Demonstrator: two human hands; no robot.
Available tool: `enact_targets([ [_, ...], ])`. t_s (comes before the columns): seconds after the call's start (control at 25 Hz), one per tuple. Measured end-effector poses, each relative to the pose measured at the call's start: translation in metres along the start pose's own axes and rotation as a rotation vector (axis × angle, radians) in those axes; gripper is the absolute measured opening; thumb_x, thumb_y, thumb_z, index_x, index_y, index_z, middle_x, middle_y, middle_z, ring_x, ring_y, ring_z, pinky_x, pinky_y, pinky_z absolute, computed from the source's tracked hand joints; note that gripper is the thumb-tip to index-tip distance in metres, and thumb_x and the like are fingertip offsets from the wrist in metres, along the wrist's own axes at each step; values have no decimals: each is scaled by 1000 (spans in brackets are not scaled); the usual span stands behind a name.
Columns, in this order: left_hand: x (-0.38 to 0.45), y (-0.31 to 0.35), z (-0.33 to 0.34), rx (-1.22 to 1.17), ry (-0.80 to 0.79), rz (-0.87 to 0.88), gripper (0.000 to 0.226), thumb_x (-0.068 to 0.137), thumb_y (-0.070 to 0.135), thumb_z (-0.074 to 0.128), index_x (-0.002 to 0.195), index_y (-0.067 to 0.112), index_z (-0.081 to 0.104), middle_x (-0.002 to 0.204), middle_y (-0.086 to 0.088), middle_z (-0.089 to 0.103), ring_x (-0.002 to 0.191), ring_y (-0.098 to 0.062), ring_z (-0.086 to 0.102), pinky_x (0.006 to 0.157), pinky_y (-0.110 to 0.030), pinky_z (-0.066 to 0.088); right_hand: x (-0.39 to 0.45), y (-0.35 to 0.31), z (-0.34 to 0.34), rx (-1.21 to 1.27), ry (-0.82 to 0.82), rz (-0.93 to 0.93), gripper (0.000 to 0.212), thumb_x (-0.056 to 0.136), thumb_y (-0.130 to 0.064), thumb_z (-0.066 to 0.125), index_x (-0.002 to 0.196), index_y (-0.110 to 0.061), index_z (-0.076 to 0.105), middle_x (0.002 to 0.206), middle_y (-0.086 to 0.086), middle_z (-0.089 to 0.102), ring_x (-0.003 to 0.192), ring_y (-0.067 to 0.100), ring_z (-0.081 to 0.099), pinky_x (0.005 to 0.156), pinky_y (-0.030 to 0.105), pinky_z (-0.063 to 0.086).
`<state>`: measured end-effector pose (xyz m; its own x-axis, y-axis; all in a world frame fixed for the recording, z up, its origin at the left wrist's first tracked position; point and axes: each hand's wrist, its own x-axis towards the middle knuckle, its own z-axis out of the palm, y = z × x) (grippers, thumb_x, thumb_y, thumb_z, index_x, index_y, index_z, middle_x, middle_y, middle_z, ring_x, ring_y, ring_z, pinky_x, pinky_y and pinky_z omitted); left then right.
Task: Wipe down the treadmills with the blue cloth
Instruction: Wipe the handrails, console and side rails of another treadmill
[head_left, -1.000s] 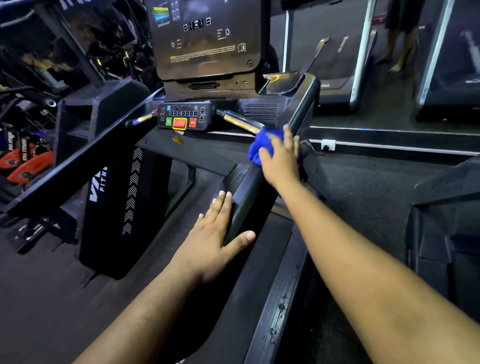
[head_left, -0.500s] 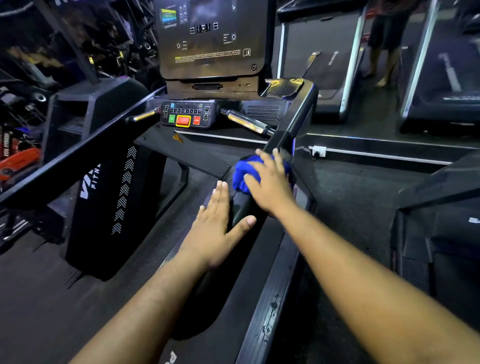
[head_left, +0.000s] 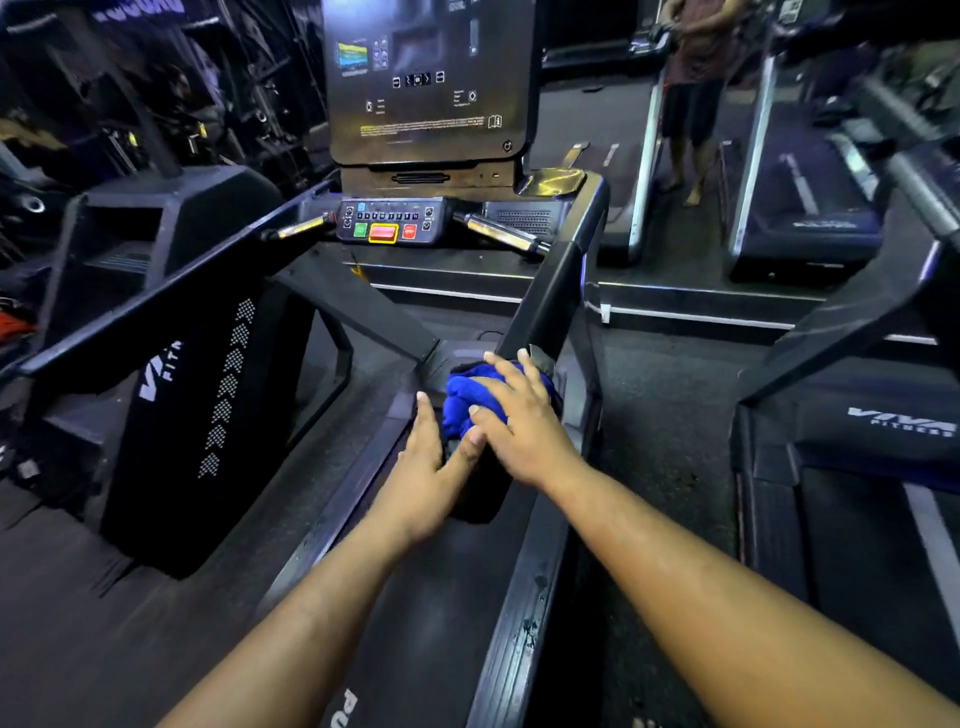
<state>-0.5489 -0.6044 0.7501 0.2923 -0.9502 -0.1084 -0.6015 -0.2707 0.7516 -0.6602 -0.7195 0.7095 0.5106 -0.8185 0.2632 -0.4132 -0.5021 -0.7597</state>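
A bunched blue cloth (head_left: 460, 397) lies on the lower end of the black treadmill's right handrail (head_left: 553, 291). My right hand (head_left: 519, 421) presses flat on the cloth, fingers spread and fairly straight over it. My left hand (head_left: 431, 467) rests flat on the rail's end just below and left of the cloth, thumb touching my right hand. The treadmill console (head_left: 431, 83) with its button panel (head_left: 392, 226) stands ahead.
The left handrail (head_left: 156, 306) and a black side panel (head_left: 197, 405) run along the left. Another treadmill (head_left: 852, 447) stands at the right. Beyond a raised step, a person (head_left: 693, 98) stands among more treadmills. Gym gear crowds the far left.
My right hand has slid the blue cloth down the right handrail towards me, until it meets my left hand. My left hand has stayed on the rail's end.
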Motion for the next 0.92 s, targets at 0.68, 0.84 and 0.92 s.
enact_targets([
  [0.68,-114,-29,50,-292,114,63,45,91,66,49,97,26,68,97,7,73,95,-16,65,82,-35,50,-181,-41,-1,228,39,74,60,86,-34,61,144,-34,46,148,-4,37,138,11,35,119,34,26],
  [0.84,-129,3,81,-698,-28,37,38,92,41,63,104,5,69,98,-14,75,87,-19,66,82,-40,54,-219,-11,-58,430,84,214,84,82,-37,76,150,-29,29,140,-4,48,129,6,48,110,25,37],
  [0.92,-138,30,99,-782,-155,40,24,100,19,55,110,1,68,103,-14,75,92,-20,69,82,-30,56,-241,10,-93,506,117,338,83,83,-37,76,150,-27,29,133,0,55,121,13,55,106,31,44],
])
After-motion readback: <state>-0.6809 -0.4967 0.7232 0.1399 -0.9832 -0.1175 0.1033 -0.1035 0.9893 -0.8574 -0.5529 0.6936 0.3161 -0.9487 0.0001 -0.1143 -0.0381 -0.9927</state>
